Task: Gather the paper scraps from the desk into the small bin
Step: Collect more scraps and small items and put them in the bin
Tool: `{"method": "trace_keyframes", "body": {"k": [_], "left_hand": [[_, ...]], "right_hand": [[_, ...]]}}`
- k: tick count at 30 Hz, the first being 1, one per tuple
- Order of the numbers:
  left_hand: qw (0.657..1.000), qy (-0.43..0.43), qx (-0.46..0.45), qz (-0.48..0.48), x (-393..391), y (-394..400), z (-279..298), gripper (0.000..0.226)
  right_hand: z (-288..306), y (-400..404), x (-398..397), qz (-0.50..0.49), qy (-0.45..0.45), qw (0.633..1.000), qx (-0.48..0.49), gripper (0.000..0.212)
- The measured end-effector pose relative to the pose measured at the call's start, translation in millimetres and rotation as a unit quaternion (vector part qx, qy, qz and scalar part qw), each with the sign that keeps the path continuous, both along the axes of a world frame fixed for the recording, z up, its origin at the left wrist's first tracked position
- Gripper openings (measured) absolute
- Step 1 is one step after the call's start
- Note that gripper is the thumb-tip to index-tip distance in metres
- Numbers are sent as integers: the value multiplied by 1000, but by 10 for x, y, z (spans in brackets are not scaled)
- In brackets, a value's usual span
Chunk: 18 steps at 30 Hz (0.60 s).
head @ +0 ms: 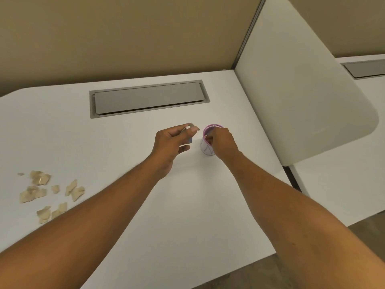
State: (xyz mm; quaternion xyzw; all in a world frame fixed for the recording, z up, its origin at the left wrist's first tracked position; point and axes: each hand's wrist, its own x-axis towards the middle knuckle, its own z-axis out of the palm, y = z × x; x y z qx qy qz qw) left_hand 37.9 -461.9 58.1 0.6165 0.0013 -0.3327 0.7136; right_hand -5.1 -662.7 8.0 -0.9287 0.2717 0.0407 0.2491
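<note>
A small white bin (206, 148) with a pink rim stands upright on the white desk (187, 205), right of centre. My right hand (223, 142) rests on the bin's near rim with the fingertips curled into its mouth; whether they hold a scrap is hidden. My left hand (171, 147) hovers just left of the bin, fingers pinched on a few paper scraps (192, 127) at its fingertips. Several tan paper scraps (41, 190) lie scattered on the desk at the far left, partly covered by my left forearm.
A grey cable hatch (149, 99) is set into the desk behind the bin. A tan partition wall (125, 38) backs the desk, and a white side divider (302, 97) stands to the right. The desk's front edge runs past my right forearm.
</note>
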Motion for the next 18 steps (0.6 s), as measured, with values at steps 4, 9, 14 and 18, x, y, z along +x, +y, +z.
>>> {"method": "trace_keyframes", "body": {"k": [4,9,14,18], "left_hand": [[999,-18,31,-2,68,1,-12,27],[997,-40,57,-18,113,-163,-1,29],[995,-42,69,-51,130,-549,-47,23],[989,-66,110,-73,216,-860,-204,29]], "right_hand": [[137,-36,101,84,73,994,-18,23],[387,-162,50,57,28,998,24,19],[529,-311,-103,-83,-102,983,125,24],[450,-410,-284,-179,-165,949,203,20]]}}
